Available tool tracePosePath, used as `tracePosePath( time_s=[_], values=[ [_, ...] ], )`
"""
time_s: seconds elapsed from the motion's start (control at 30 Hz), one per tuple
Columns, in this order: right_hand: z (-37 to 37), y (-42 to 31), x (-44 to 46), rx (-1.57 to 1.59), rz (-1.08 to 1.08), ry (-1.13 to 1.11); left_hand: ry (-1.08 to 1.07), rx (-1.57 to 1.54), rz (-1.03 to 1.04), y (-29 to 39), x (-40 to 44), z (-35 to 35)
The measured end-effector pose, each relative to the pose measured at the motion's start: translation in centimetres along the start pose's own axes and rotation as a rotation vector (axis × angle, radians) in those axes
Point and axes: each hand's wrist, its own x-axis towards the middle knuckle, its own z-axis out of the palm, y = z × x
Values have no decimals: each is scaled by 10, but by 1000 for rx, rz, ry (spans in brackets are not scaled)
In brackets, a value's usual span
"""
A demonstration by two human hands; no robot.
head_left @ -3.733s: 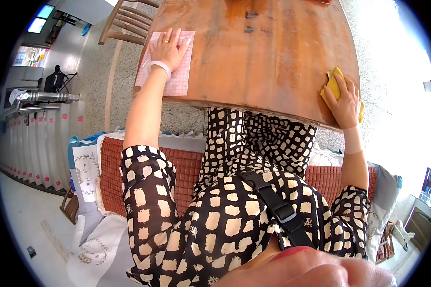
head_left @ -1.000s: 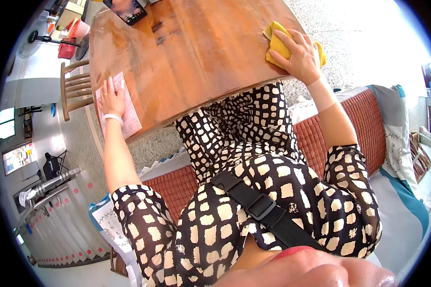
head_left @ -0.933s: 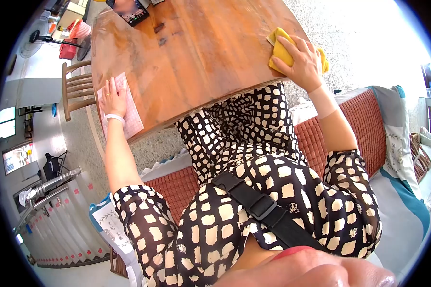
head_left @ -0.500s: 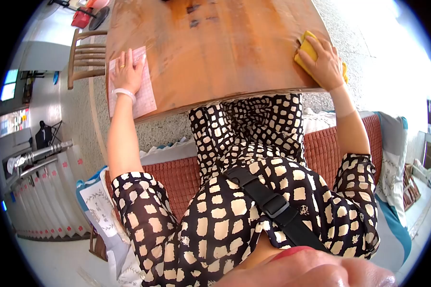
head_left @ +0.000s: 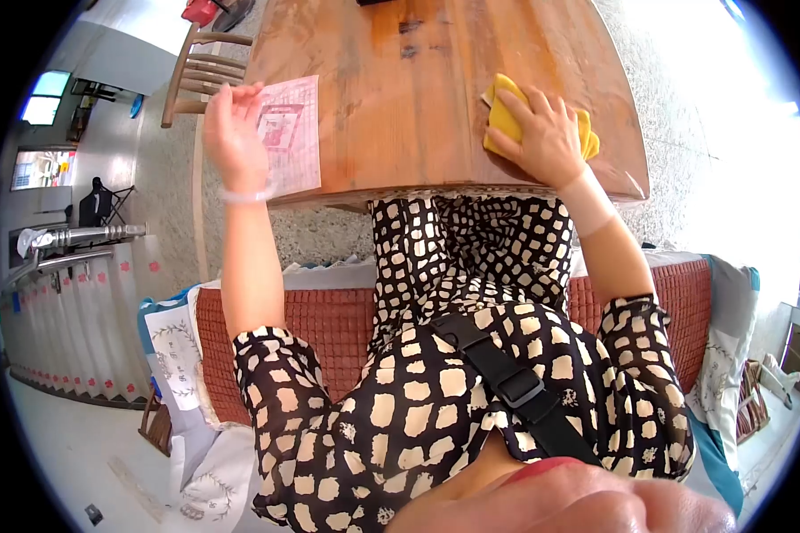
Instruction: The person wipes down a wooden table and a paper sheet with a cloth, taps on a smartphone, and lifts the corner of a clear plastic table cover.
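Observation:
Over the left edge of the wooden table (head_left: 400,115), my left hand (head_left: 236,138) is raised with its fingers loosely curled and apart, holding nothing. Beside it a pink gridded sheet (head_left: 298,133) with a printed picture lies flat at the table's left corner. My right hand (head_left: 544,138) presses a folded yellow cloth (head_left: 505,111) onto the tabletop, right of the middle and close to the front edge. The fingers spread over the cloth, which sticks out on both sides of the hand.
A wooden chair (head_left: 206,75) stands at the table's left side. Behind my legs is a seat with a red-brown woven mat (head_left: 307,333). At the far edge of the table a dark object (head_left: 373,2) is partly cut off. A curtain (head_left: 80,320) hangs at left.
My left hand has lifted off the pink sheet, uncovering its printed picture. My right hand has moved left and inward from the table's right edge with the yellow cloth. The camera view has also shifted.

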Motion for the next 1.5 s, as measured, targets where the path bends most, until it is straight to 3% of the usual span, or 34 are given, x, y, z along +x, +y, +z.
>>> tracePosePath(
  time_s=[0.13, 0.23, 0.4, 0.63, 0.83, 0.93, 1.1, 1.2, 1.37, 1.4, 1.47, 1.5],
  values=[
    [-14, 5, -18, 74, -60, -14, -907, -387, 136, 95, -58, 66],
    [-20, 10, -23, 67, -36, -23, -1180, -574, -11, 153, -99, 94],
    [-23, 12, -28, 47, -16, -2, -1225, -898, 81, 165, -138, 136],
    [-19, 14, -27, 61, -25, 8, -1190, -977, -95, 179, -155, 134],
    [-19, 17, -27, 54, -7, -13, -1339, -1027, -187, 186, -143, 131],
    [-20, 23, -24, 26, 25, -39, -1399, -1055, -164, 183, -141, 124],
    [-22, 51, -12, -13, 140, -74, -1289, -934, -70, 183, -154, 122],
    [-15, 73, -5, -14, 203, -59, -1562, -1150, 116, 160, -141, 125],
    [-8, 95, 15, -64, 329, -56, -1976, -590, 49, 127, -117, 104],
    [-7, 99, 21, -73, 360, -64, -1958, -423, -77, 117, -109, 99],
    [-3, 109, 33, -86, 422, -92, -1568, -27, 40, 79, -97, 78],
    [3, 119, 39, -98, 451, -87, -1318, 446, -106, 80, -93, 68]
  ],
)
